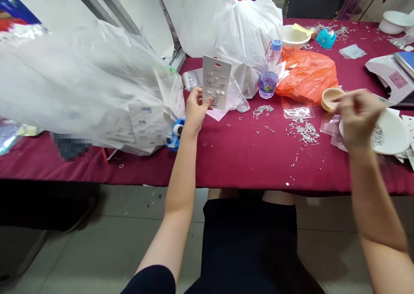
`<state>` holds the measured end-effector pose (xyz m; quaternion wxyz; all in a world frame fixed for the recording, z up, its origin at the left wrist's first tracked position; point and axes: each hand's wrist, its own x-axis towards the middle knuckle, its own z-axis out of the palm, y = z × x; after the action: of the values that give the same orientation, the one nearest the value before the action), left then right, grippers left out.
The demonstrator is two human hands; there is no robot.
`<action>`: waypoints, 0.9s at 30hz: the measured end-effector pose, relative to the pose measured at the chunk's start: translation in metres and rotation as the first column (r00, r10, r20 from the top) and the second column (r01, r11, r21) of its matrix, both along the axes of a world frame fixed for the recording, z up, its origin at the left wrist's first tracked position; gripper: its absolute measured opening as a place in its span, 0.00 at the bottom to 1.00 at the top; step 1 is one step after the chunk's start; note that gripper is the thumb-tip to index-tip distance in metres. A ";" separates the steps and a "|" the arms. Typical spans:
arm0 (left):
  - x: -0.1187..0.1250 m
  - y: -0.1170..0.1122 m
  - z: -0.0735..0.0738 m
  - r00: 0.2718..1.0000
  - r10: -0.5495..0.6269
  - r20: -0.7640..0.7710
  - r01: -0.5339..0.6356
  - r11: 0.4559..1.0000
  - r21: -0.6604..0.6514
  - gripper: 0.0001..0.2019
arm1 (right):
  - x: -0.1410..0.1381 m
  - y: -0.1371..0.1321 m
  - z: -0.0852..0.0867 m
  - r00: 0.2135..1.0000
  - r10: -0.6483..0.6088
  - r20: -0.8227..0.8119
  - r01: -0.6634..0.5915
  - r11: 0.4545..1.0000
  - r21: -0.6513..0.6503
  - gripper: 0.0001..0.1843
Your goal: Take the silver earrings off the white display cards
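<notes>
My left hand point(198, 106) grips a white earring card point(216, 82) upright by its lower edge, with several small silver earrings mounted in rows. Over the right side of the table, my right hand point(360, 117) is blurred. Its fingers look curled together, and whatever they may hold cannot be made out. Below that hand stands a white bowl point(393, 132) with small silver pieces in it. A small beige bowl point(328, 99) is just left of the fingers. Loose silver earring parts point(305, 132) lie in a pile on the cloth, with a smaller pile point(262, 110) further left.
A large clear plastic bag point(97, 78) with cards fills the left side, beside a blue tape dispenser point(174, 140). Behind stand a white bag point(242, 35), a water bottle point(269, 76) and an orange bag point(310, 76). A scale point(393, 76) sits at right on the maroon tablecloth point(239, 164).
</notes>
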<state>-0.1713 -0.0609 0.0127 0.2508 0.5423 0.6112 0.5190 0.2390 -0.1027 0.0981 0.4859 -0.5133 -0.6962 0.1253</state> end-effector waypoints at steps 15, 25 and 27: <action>0.114 -0.002 -0.017 0.927 -0.332 -0.175 0.326 0.943 -0.065 0.04 | -0.097 0.050 -0.096 0.672 0.171 -0.720 -0.559 0.755 -0.342 0.32; 0.128 0.023 -0.032 0.660 -0.367 -0.655 0.229 0.929 -0.290 0.04 | -0.076 0.062 -0.106 0.737 0.093 -0.669 -0.422 0.837 -0.348 0.21; 0.131 0.026 -0.032 0.612 -0.375 -0.696 0.210 0.926 -0.314 0.04 | -0.076 0.061 -0.105 0.738 0.092 -0.669 -0.421 0.837 -0.349 0.17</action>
<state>-0.0401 -0.0345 -0.0190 0.1138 0.7708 0.6113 0.1384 0.1635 -0.0422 -0.0065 0.5240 -0.4404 -0.5061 0.5248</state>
